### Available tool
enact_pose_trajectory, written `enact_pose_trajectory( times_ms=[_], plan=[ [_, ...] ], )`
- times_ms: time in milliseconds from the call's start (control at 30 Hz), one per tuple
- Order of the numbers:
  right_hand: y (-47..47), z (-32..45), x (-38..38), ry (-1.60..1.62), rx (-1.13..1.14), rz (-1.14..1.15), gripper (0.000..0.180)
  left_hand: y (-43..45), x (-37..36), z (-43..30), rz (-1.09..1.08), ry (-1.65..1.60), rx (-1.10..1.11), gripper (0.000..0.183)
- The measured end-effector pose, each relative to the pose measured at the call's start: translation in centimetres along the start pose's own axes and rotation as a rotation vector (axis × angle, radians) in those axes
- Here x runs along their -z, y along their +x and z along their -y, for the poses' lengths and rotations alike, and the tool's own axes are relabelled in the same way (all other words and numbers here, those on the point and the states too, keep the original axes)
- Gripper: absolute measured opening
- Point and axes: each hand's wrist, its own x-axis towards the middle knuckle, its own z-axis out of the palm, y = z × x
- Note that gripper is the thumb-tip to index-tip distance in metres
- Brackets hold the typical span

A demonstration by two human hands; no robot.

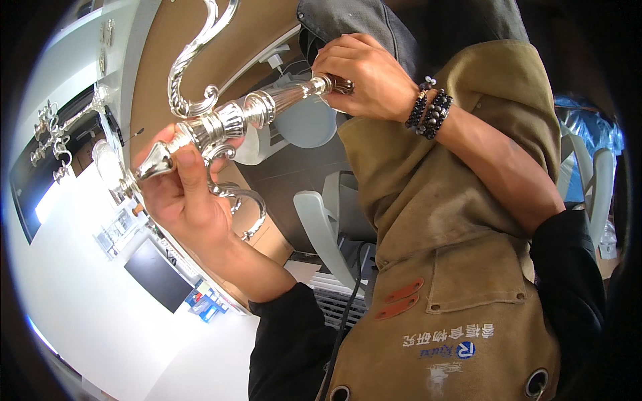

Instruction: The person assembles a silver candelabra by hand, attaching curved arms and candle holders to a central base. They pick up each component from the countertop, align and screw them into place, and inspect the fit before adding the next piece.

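Note:
A shiny silver-coloured metal candelabrum [233, 118] is held at a slant in front of me, between both hands. My left hand [193, 200] grips its hub from below, with the thumb across the tapered finial and fingers behind. Scrolled arms [193, 75] curve out from the hub on both sides; one runs past the top of the picture. My right hand [371, 77], with dark bead bracelets at the wrist, is closed around the far end of the fluted stem [293, 97]. Its fingers partly hide that end.
Another silver candelabrum [60, 135] is at the far left. A dark-screened monitor [158, 275] and a blue container [208, 308] are at lower left. Below my hands are a pale chair [321, 225] and a round light-blue surface [308, 123]. A brown apron [451, 200] covers my front.

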Motion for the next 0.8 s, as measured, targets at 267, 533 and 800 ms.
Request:
enact_pose_trajectory(
  times_ms=[267,533,800],
  plan=[
    [0.3,0.5,0.3,-0.012,0.027,0.004,0.033,-1.4,-0.3,-0.7,-0.018,0.085,-0.034,0.039],
    [2.5,4.6,1.0,0.593,0.191,0.020,0.059,-2.0,-0.3,-0.7,-0.015,0.139,-0.064,0.046],
    [3.2,5.7,1.2,0.716,0.132,0.018,0.038,-2.3,-0.9,-1.1,-0.009,0.102,-0.065,0.045]
  ],
)
